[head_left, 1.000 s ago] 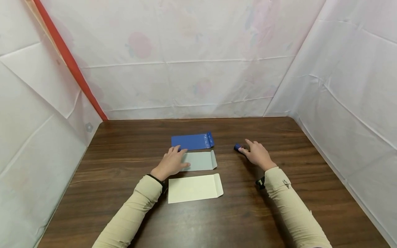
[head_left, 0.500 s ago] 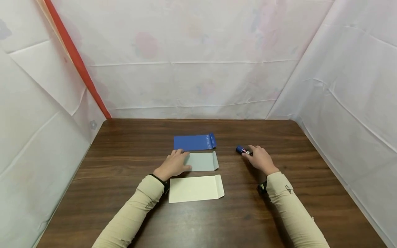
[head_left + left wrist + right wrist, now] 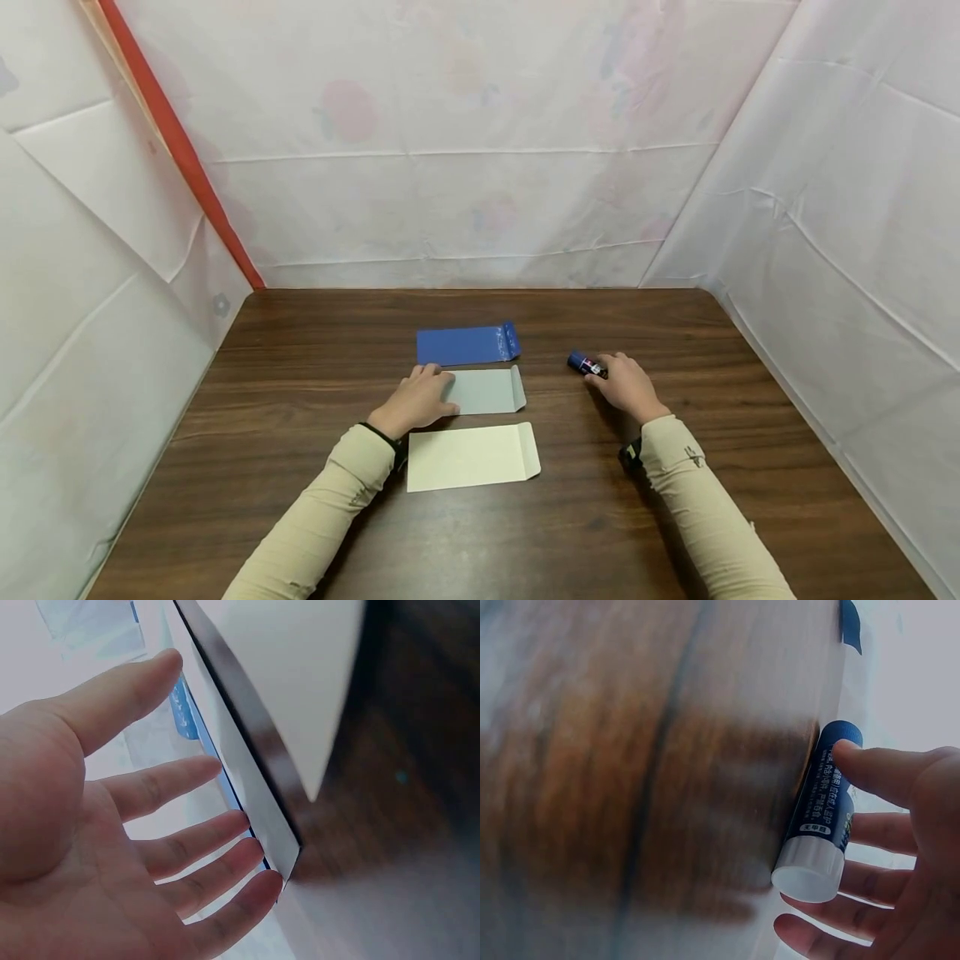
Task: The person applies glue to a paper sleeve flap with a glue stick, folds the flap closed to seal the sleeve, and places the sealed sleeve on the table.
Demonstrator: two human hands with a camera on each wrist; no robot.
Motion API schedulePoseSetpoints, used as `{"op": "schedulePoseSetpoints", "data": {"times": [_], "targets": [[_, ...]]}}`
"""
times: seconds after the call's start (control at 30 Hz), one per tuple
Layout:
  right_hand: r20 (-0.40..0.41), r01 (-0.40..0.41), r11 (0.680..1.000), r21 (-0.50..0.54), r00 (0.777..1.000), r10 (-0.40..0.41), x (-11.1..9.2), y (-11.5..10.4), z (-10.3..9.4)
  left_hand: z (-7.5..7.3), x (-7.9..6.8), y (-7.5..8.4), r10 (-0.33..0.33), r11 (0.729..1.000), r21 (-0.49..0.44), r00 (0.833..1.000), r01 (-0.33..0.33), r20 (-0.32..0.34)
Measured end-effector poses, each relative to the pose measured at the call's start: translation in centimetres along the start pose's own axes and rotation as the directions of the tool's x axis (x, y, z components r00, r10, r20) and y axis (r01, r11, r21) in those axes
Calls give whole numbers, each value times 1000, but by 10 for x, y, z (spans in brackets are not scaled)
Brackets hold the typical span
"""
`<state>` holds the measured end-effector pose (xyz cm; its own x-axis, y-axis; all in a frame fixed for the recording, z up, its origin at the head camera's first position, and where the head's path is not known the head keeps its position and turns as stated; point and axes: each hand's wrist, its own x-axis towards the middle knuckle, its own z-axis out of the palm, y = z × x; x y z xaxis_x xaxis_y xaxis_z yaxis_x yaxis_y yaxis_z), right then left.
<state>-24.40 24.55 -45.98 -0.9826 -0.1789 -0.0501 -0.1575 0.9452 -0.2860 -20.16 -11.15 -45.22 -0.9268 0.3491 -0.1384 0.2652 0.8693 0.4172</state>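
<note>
1. Left hand (image 3: 416, 400): spread loosely over the left end of a pale grey-green rectangular paper envelope (image 3: 483, 392), touching its edge with the fingertips. Thumb set well apart from the fingers; holding nothing.
2. Right hand (image 3: 626, 386): closed lightly round one part of a dark blue cylindrical glue stick with a white base (image 3: 581, 363), with thumb on one side and fingers on the other. Firmness of hold not determinable.
3. Glue stick: on its side, close against the tabletop, to the right of the envelopes. Blue end pointing away from the palm, towards upper left in the head view. Printed label partly visible.
4. Just beyond the left fingertips: a deep blue rectangular paper envelope (image 3: 457, 346), with whitish streaks beside its right-hand flap.
5. Nearer the wearer: a cream rectangular paper envelope (image 3: 468, 458), lying flat, with flap at the right.
6. At the wrists: dark bands and long beige sleeves (image 3: 705, 500).
7. Underneath: a dark brown wood-grain table (image 3: 300, 333).
8. Beyond the table: white sheeting with faded floral print (image 3: 450, 200); at left, a narrow red strip (image 3: 176, 142), slanting down to the table's far corner.
</note>
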Motion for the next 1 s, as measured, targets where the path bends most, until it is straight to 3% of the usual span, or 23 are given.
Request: {"op": "schedulePoseSetpoints", "data": {"times": [1.0], "targets": [[-34, 7, 1000, -27, 999, -7, 5, 1, 1, 3, -5, 6, 75, 997, 31, 997, -74, -26]]}}
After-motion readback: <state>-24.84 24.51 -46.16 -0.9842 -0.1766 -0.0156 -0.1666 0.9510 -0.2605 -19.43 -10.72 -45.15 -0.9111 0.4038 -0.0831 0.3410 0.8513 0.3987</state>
